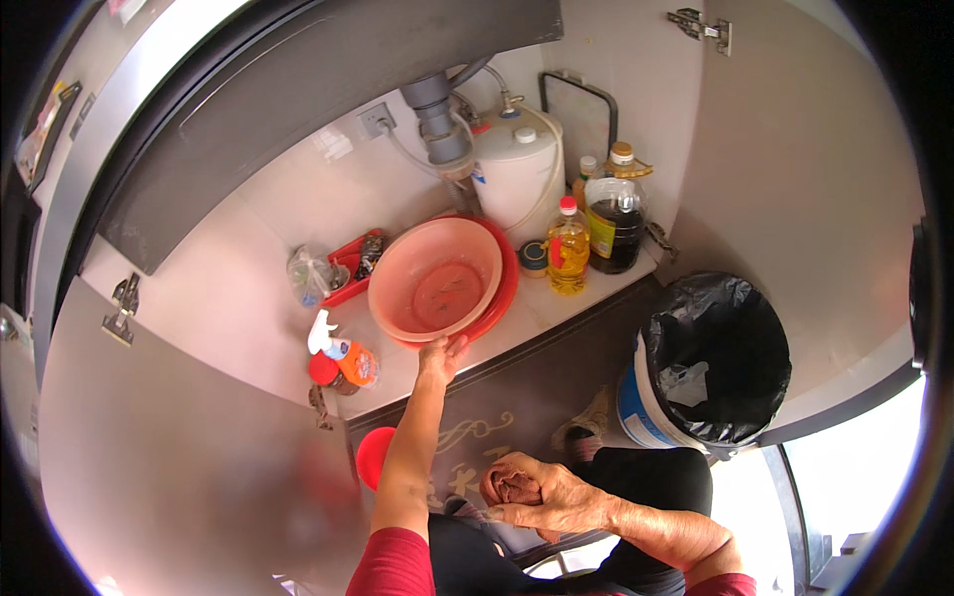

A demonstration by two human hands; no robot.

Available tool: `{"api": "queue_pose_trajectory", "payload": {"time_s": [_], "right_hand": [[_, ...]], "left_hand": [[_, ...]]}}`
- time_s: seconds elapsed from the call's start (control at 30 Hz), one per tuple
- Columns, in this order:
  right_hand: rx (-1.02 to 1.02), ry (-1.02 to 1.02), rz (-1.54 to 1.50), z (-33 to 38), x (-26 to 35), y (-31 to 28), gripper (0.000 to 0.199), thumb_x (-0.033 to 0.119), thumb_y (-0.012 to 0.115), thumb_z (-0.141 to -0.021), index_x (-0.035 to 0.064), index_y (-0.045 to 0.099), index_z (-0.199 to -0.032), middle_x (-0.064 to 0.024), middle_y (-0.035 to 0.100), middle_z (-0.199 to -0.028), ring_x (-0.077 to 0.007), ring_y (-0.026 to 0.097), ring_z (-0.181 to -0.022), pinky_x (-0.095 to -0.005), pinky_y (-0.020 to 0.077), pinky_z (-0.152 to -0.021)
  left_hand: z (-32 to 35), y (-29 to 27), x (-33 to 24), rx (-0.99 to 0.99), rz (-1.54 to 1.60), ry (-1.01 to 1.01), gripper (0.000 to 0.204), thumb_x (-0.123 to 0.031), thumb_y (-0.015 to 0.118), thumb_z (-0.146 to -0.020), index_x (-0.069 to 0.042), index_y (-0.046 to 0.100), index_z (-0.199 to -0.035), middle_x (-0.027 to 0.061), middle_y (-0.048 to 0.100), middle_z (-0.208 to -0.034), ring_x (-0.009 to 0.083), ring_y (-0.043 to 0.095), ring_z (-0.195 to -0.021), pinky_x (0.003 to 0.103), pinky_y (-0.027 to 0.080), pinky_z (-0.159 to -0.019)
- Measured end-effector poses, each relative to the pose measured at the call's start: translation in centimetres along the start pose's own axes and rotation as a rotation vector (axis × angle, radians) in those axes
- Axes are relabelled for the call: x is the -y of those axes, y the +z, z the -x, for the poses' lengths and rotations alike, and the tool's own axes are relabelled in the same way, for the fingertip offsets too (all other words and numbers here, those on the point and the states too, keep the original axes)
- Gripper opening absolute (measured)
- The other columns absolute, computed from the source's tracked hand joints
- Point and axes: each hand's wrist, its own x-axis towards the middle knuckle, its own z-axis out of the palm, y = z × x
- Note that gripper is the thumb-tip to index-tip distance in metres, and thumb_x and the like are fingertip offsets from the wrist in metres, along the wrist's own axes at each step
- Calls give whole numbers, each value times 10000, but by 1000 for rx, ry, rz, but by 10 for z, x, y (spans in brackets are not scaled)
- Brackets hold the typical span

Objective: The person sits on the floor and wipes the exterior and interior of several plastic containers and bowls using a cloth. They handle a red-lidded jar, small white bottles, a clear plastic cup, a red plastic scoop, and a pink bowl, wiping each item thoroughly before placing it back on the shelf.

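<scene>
At the near rim of a pink plastic basin (407,260) is my left hand (443,359), with its fingers curled against the edge. That basin rests tilted inside a red basin (509,278) on the cabinet floor. How far my fingers reach beneath the rims is hidden. A crumpled brown cloth (512,483) is bunched in my right hand (568,500), low over my lap.
Left stand an orange spray bottle (356,363), a red-lidded jar (326,372) and a red tray (343,288). Oil (568,248) and a dark-liquid jug (614,233) stand right, near a white tank (517,169). A black-lined bin (715,358) and red container (373,457) are nearer.
</scene>
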Motion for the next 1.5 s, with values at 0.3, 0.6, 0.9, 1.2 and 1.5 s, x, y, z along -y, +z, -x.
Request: {"api": "queue_pose_trajectory", "payload": {"time_s": [0.3, 0.6, 0.9, 1.2, 1.5], "right_hand": [[-34, -43, -65, 3, -9, -16, 533, 239, 732, -812, 24, 450, -1209, -43, 590, -1022, -107, 563, -798, -240, 487, -654], [57, -3, -99, 8, 4, -22, 593, 305, 670, -849, 46, 375, -1293, -153, 638, -915, -165, 566, -422, -274, 498, -455], [-38, -178, -103, 10, 2, -12, 476, 337, 580, -908, 39, 405, -1235, -140, 630, -940, -237, 650, -724, -349, 518, -647], [-527, -553, 712, -16, -12, 32, 541, 169, 621, -781, 103, 394, -1268, -208, 467, -1101, -390, 494, -1039, -455, 475, -852], [-286, -500, 1029, -27, -73, 60, 379, 381, 504, -883, 141, 554, -1172, -197, 457, -1224, -330, 488, -1037, -459, 412, -855]], "left_hand": [[-38, 29, -3, -307, 74, -20, 402, -264, 700, -808, -35, 527, -1090, 138, 566, -974, 282, 598, -876, 467, 514, -823], [-46, 44, -32, -266, 97, -33, 169, -187, 548, -870, -77, 585, -746, -1, 437, -537, 137, 481, -547, 440, 485, -879], [84, 36, -39, -171, -107, 273, 325, -53, 531, -765, -105, 472, -1080, 98, 566, -963, 260, 601, -731, 397, 547, -642], [283, 22, -39, -175, -252, 750, 378, 5, 546, -751, -135, 479, -1095, -1, 544, -967, 129, 519, -842, 307, 460, -796], [382, 24, -15, -97, -168, 883, 307, 5, 535, -732, -23, 560, -1036, 59, 569, -977, 153, 541, -869, 321, 472, -804]]}}
